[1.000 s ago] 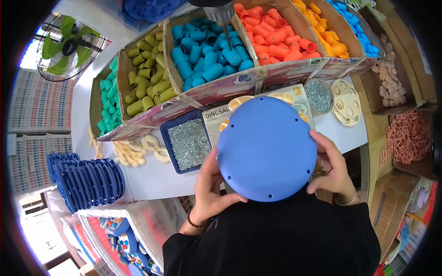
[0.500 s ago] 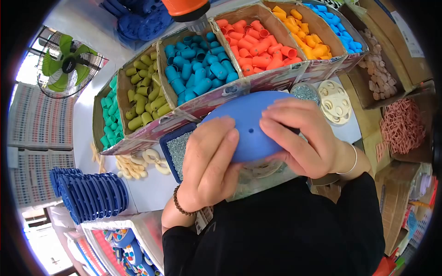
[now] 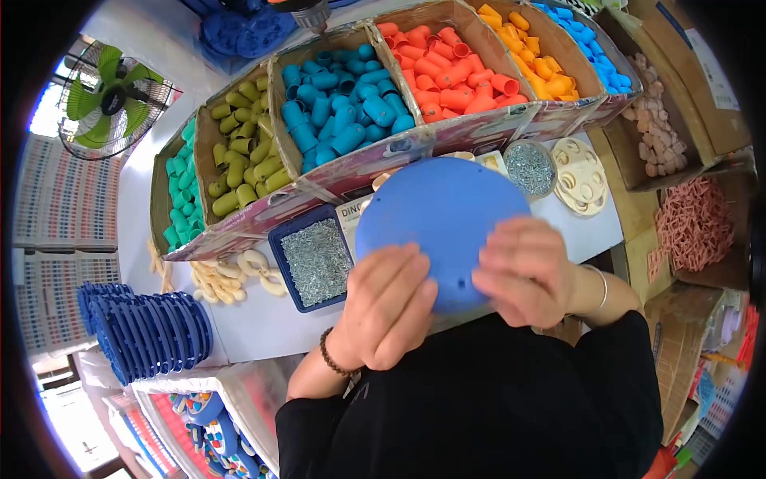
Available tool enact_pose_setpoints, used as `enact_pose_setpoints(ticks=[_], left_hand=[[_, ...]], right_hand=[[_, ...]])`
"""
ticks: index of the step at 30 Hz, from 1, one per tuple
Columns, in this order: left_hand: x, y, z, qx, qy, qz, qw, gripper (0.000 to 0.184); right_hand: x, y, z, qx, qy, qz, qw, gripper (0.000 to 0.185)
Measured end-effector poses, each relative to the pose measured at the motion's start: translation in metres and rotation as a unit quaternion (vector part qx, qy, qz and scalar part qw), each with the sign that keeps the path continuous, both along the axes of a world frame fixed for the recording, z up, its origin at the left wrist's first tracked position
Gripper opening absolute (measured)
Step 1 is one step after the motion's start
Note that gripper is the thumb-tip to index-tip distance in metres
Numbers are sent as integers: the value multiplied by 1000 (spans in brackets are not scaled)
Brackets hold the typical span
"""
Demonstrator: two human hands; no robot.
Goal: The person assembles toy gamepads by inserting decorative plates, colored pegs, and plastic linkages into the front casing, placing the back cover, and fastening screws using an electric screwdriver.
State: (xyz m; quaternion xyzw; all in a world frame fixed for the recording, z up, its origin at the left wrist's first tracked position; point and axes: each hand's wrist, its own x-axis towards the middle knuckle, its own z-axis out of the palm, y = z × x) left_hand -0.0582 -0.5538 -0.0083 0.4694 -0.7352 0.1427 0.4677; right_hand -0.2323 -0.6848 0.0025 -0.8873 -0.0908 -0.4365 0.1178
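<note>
A round blue plastic disc (image 3: 439, 211) with small holes near its rim is held up in front of my chest, its broad face toward me. My left hand (image 3: 389, 305), wearing a beaded bracelet, grips the lower left edge. At the lower right edge, my right hand (image 3: 528, 273) is closed on the disc and slightly blurred. Its far side is hidden from me. Left of the disc sits a dark blue tray (image 3: 300, 300) of small metal screws. Beyond it on the right are a round tub of screws (image 3: 530, 169) and a cream disc with round holes (image 3: 580, 177).
Cardboard bins hold teal (image 3: 343, 100), olive (image 3: 243, 164), red (image 3: 455, 76) and yellow (image 3: 531, 60) plastic caps. An orange-bodied power tool (image 3: 309, 14) hangs overhead. Stacked dark blue rings (image 3: 152, 335) stand left; a green-bladed fan (image 3: 113, 97) is behind them.
Both hands have tilted the blue disc so its face shows fuller and rounder. My right hand has shifted downward. The hanging tool appears higher in view, and the screw tray is less covered.
</note>
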Motion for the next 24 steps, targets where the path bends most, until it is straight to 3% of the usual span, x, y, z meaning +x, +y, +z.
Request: enact_pose_setpoints(ticks=[2,5,8,11,14,15,17,19,24], left_hand=[[5,16,-10,70,-65,-18,995,33],[10,32,-32,138,-57,14,989,36],[11,39,-37,188,-9,28,982,42],[14,39,-27,184,14,46,982,28],[32,43,-40,143,61,227,961,17],[37,42,-38,142,63,237,959,17],[46,40,-33,282,22,366,887,17],[55,39,-47,294,22,352,888,14],[55,36,-54,273,57,312,908,9]], right_hand=[[-18,6,-14,7,62,46,997,32],[-29,10,-26,31,163,-1,986,34],[-34,7,-26,115,155,-21,981,32],[-32,-1,-23,143,103,-104,979,22],[-35,-25,-23,160,91,-264,947,15],[-35,-38,-26,166,102,-321,927,15],[-31,-60,-32,105,167,-367,909,15],[-30,-72,-44,41,267,-408,872,14],[-25,-73,-52,84,259,-406,872,9]])
